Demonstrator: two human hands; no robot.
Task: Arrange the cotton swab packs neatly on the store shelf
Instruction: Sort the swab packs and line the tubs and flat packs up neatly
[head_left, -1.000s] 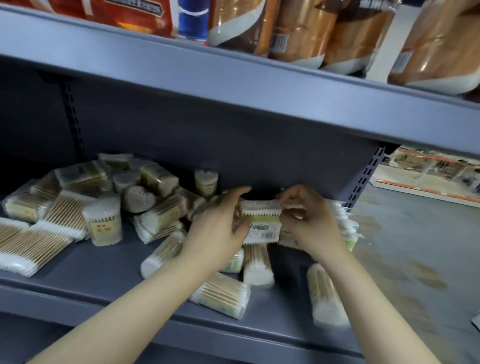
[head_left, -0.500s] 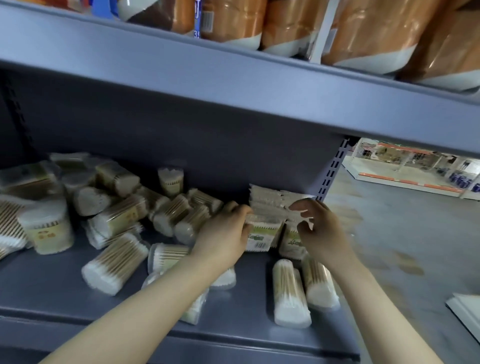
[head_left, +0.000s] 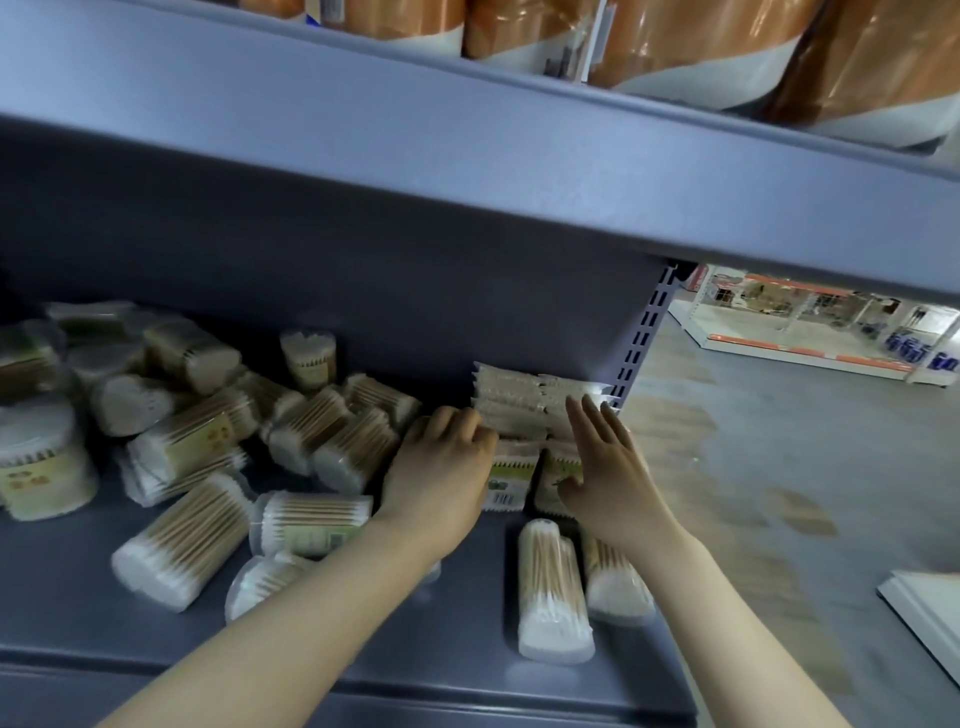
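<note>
Left hand (head_left: 441, 467) is gripping a flat pack (head_left: 511, 475); right hand (head_left: 605, 457), fingers released, is steadying the stack (head_left: 524, 397); squaring edges flush looks wise.

On the shelf (head_left: 78, 613), a row of flat swab packs (head_left: 519, 400) stands at the back right corner, against the rear wall. Two packs (head_left: 553, 587) lie side by side in front of the row. A jumble of tub packs (head_left: 322, 431) spreads across the left and middle. Above, the upper shelf (head_left: 467, 156) carries wrapped rolls (head_left: 691, 47).
</note>
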